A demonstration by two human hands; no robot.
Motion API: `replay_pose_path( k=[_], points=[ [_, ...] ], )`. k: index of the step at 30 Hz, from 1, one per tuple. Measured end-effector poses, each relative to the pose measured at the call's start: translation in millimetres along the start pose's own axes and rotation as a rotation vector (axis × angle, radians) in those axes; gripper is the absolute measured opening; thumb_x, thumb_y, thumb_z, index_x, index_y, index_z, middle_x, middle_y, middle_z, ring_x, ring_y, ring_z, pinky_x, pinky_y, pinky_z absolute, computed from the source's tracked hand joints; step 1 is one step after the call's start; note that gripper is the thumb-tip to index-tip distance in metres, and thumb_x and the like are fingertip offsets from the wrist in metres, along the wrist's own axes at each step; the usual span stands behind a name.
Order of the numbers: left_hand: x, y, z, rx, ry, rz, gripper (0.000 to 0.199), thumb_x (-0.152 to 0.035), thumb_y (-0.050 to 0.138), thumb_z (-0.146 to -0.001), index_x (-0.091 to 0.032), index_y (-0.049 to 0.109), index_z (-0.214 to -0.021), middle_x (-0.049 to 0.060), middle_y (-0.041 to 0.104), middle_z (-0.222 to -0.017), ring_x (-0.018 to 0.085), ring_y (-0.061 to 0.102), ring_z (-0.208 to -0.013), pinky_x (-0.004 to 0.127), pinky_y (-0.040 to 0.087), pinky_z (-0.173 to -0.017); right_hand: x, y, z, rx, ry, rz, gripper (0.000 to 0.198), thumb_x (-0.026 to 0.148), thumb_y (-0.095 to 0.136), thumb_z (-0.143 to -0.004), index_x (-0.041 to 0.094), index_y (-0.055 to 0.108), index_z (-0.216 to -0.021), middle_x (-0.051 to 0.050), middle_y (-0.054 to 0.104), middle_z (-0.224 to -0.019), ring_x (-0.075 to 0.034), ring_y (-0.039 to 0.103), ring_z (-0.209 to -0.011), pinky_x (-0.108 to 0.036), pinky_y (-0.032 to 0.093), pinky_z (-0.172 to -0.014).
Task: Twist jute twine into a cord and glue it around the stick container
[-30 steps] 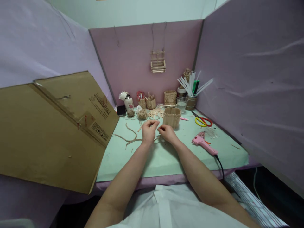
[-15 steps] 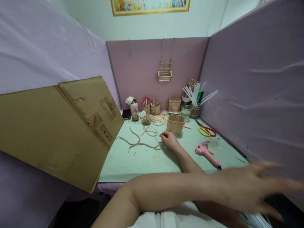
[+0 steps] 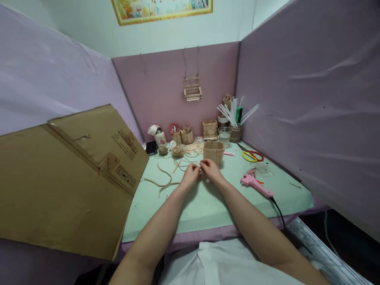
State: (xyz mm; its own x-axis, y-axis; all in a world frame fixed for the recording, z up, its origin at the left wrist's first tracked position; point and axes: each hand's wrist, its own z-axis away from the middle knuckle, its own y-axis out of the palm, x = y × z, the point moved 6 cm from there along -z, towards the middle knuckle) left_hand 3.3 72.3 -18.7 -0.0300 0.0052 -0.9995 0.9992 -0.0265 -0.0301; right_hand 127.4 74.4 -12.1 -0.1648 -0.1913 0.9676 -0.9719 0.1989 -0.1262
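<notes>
Over the middle of the table, my left hand (image 3: 190,175) and my right hand (image 3: 211,171) meet with their fingertips pinched close together. Thin jute twine (image 3: 192,162) runs up to the fingers; the exact bit in the pinch is too small to see clearly. From the left, a thicker branching twine cord (image 3: 165,185) lies on the tabletop and reaches under my left hand. Just behind my right hand stands an open box of wooden craft sticks (image 3: 214,150). A small crossed pair of sticks (image 3: 177,166) lies beyond my left hand.
A pink glue gun (image 3: 255,185) and scissors (image 3: 252,156) lie on the right. Twine balls (image 3: 177,151), loose sticks (image 3: 194,148), a clear cup of water (image 3: 225,136) and a pot of white glue sticks (image 3: 236,133) line the back. A large cardboard sheet (image 3: 74,186) leans at left.
My left hand has swung back from the far right to meet my right hand at the twine. My right hand stays by the stick box. The view has turned slightly right.
</notes>
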Motion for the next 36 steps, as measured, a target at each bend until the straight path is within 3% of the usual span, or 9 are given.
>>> replay_pose_path(
  k=[3,8,12,16,22,27,33,36],
  points=[
    [9.9,9.2,2.1,0.077,-0.071,-0.011,0.015,-0.024,0.062,-0.076,-0.018,0.048,-0.077,-0.003,0.054,-0.061,0.008,0.048,-0.047,0.021,0.038,-0.051,0.6,2.7,0.3,0.034,0.027,-0.108,0.028,0.043,0.053,-0.077,0.016,0.059,-0.082,-0.003,0.064,-0.073,-0.014,0.058,-0.063,-0.024,0.046,-0.056],
    [-12.1,-1.9,2.1,0.027,0.140,-0.083,0.015,-0.029,0.063,-0.073,-0.016,0.057,-0.073,-0.001,0.056,-0.056,0.008,0.044,-0.048,0.020,0.030,-0.049,6.4,-0.5,0.4,0.023,0.041,-0.219,0.036,0.049,0.047,-0.079,0.017,0.059,-0.088,-0.008,0.064,-0.089,-0.014,0.060,-0.068,-0.023,0.047,-0.056],
    [-17.7,-7.7,3.0,0.010,0.156,-0.071,0.019,-0.034,0.060,-0.073,-0.016,0.062,-0.080,-0.002,0.055,-0.055,0.008,0.039,-0.047,0.020,0.026,-0.047,10.4,-4.8,0.9,0.003,-0.013,-0.196,0.029,0.038,0.047,-0.076,0.017,0.060,-0.089,-0.006,0.063,-0.085,-0.014,0.058,-0.068,-0.023,0.044,-0.056],
    [-16.5,-7.4,2.6,0.022,0.120,0.001,0.027,-0.041,0.062,-0.071,-0.015,0.064,-0.080,-0.003,0.052,-0.054,0.006,0.033,-0.044,0.020,0.022,-0.045,18.5,-7.6,3.6,-0.023,-0.164,-0.056,0.023,0.029,0.049,-0.071,0.017,0.062,-0.086,-0.004,0.064,-0.080,-0.016,0.057,-0.071,-0.027,0.046,-0.064],
    [-18.4,-8.7,1.2,0.007,0.135,0.151,0.027,-0.038,0.071,-0.063,-0.014,0.067,-0.074,0.003,0.061,-0.068,0.009,0.050,-0.061,0.020,0.036,-0.056,35.8,-8.0,12.7,-0.056,-0.345,0.053,0.015,0.024,0.051,-0.073,0.017,0.061,-0.082,-0.005,0.060,-0.085,-0.016,0.056,-0.073,-0.027,0.045,-0.063],
    [-22.7,-10.7,2.6,-0.011,0.160,0.168,0.028,-0.035,0.073,-0.062,-0.015,0.071,-0.082,0.003,0.064,-0.071,0.010,0.052,-0.064,0.023,0.041,-0.060,50.0,-5.4,21.6,-0.036,-0.493,0.097,0.006,0.022,0.054,-0.075,0.019,0.057,-0.079,-0.004,0.054,-0.086,-0.014,0.053,-0.071,-0.026,0.042,-0.058],
    [-25.9,-11.0,2.5,-0.027,0.224,0.232,0.024,-0.032,0.074,-0.062,-0.015,0.071,-0.079,0.004,0.067,-0.077,0.013,0.059,-0.073,0.027,0.047,-0.070,56.1,-4.7,26.2,-0.025,-0.558,0.118,0.006,0.026,0.057,-0.078,0.020,0.055,-0.080,-0.003,0.052,-0.086,-0.014,0.051,-0.071,-0.027,0.041,-0.059],
    [-24.3,-10.3,1.7,-0.025,0.210,0.297,0.026,-0.033,0.075,-0.061,-0.014,0.069,-0.079,0.003,0.066,-0.075,0.012,0.060,-0.072,0.029,0.050,-0.073,54.0,-5.6,23.8,-0.036,-0.526,0.110,0.010,0.029,0.060,-0.076,0.020,0.053,-0.077,-0.003,0.052,-0.084,-0.014,0.050,-0.070,-0.027,0.042,-0.060]
  ],
)
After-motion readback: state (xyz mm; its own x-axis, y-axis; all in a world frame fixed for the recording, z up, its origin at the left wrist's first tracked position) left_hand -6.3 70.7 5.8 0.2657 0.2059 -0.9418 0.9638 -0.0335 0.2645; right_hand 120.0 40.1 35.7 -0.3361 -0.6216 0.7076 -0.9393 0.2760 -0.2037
